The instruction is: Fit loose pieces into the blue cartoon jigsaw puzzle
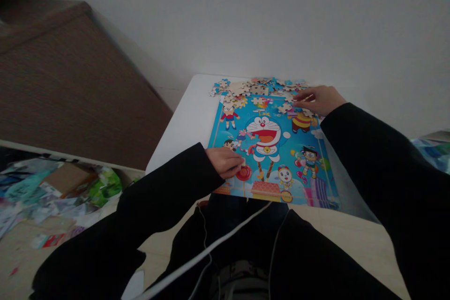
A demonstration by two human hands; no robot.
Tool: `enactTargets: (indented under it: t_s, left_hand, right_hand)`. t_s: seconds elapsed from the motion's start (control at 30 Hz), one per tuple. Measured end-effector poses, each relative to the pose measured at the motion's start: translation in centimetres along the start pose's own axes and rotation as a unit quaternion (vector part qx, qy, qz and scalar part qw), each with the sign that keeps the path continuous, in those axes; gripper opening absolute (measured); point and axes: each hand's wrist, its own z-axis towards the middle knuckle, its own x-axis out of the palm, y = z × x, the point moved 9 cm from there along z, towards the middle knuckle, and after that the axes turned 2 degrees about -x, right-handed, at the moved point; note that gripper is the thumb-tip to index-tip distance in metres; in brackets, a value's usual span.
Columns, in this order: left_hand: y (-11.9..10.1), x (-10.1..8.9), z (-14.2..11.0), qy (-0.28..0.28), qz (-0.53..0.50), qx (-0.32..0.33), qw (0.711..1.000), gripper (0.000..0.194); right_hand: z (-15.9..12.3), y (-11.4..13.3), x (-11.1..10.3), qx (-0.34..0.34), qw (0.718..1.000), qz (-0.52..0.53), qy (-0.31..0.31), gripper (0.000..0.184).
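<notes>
A blue cartoon puzzle board (220,136) lies on the white table, its near edge toward my lap. My left hand (225,162) rests on the board's lower left, fingers together, with a small pale puzzle piece (243,161) at the fingertips. Over the board's upper right corner, my right hand (321,98) pinches at the edge of the loose pieces, a puzzle piece (289,97) at its fingertips. A heap of puzzle pieces (259,90), many with the bare wood side up, spreads along the board's far edge. A few more lie on the picture's upper part.
The white table (179,122) stands against a pale wall (253,18). To the left is a brown wooden cabinet (77,89). Plastic bags (103,187) and a cardboard box (66,178) lie on the floor there. A white cable (211,247) runs across my lap.
</notes>
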Motion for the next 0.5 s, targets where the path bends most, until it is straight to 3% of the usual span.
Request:
enactTargets:
  t_s: [0.1, 0.17, 0.23, 0.3, 0.37, 0.43, 0.5]
  left_hand:
    - [1.1, -0.4, 0.6, 0.046, -0.011, -0.069, 0.996, 0.031]
    - [1.3, -0.3, 1.6, 0.099, -0.035, -0.092, 0.99, 0.031]
    - [0.6, 0.0, 3.2, 0.148, -0.066, -0.083, 0.983, 0.029]
    - [-0.7, 0.8, 5.4, 0.194, -0.073, -0.057, 0.977, 0.028]
    - [-2.7, 2.1, 7.5, 0.243, -0.062, -0.02, 0.968, 0.029]
    - [-4.9, 3.8, 9.5, 0.281, -0.056, 0.025, 0.958, 0.031]
    - [-7.0, 4.9, 11.8, 0.253, -0.076, 0.06, 0.962, 0.03]
  right_hand:
    - [-2.6, 4.0, -1.3, -0.046, 0.997, 0.052, -0.018, 0.03]
    - [-4.9, 7.2, -1.2, -0.094, 0.99, 0.108, 0.015, 0.034]
    - [-7.4, 10.2, -1.0, -0.162, 0.976, 0.135, 0.052, 0.034]
    - [-9.9, 11.6, -0.8, -0.205, 0.966, 0.136, 0.076, 0.032]
    - [-11.9, 11.1, -0.9, -0.198, 0.97, 0.128, 0.067, 0.028]
    - [-13.7, 9.0, -1.3, -0.151, 0.98, 0.126, 0.034, 0.025]
    - [-15.9, 6.6, -1.5, -0.097, 0.986, 0.134, 0.0, 0.023]
